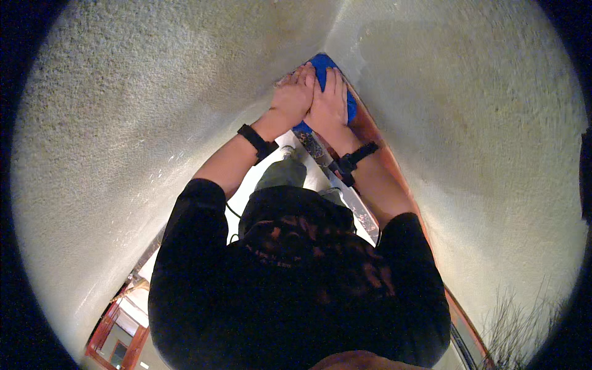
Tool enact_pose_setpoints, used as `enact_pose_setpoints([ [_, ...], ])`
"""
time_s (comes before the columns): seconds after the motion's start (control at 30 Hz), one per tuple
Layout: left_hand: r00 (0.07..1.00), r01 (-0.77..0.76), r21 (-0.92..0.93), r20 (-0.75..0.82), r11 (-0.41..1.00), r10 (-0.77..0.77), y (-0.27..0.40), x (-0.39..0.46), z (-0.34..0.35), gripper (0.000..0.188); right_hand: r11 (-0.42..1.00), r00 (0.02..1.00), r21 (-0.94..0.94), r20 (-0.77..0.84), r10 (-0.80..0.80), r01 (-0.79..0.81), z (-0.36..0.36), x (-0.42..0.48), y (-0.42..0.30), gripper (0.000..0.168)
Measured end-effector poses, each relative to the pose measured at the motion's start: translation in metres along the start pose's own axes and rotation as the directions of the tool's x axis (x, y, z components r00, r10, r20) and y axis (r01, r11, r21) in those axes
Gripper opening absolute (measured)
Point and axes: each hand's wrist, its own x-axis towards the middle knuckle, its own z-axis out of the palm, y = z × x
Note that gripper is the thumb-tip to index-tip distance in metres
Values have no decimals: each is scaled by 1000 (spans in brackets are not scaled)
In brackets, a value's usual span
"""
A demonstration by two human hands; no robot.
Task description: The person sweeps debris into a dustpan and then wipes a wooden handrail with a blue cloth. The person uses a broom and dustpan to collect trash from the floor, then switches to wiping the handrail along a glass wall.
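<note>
A blue cloth or cover (352, 107) lies at the corner where two rough, light walls meet, on the end of a reddish-brown wooden ledge. My left hand (293, 95) rests on its left part, fingers stretched towards the corner. Beside it, close to touching, my right hand (329, 99) lies flat on the blue material with its fingers extended. Whether either hand grips a fold of it cannot be seen. Both wrists wear black straps.
Textured walls (462, 115) rise on both sides. The ledge's wooden edge (393, 159) runs down the right. A patterned strip (365, 215) lies beneath my right forearm. Red wooden frames (108, 330) stand at lower left, and thin dry stems (513, 328) at lower right.
</note>
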Motion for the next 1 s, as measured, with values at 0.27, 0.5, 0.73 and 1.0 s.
enact_pose_setpoints([
  [0.27,994,-50,-22,-102,998,48,-22,-26,19,60,996,989,25,122,-87,84,1,0,-4,78],
  [0.5,996,-77,-184,-67,980,65,-2,-61,17,71,993,985,42,135,-111,106,-17,-36,-8,76],
  [0.73,998,-60,-64,-24,996,58,-44,-25,10,64,999,997,-20,75,35,-33,20,4,-35,75],
  [1.0,963,245,-182,-68,952,-261,-92,-60,15,65,956,960,164,101,-261,243,47,40,-62,68],
])
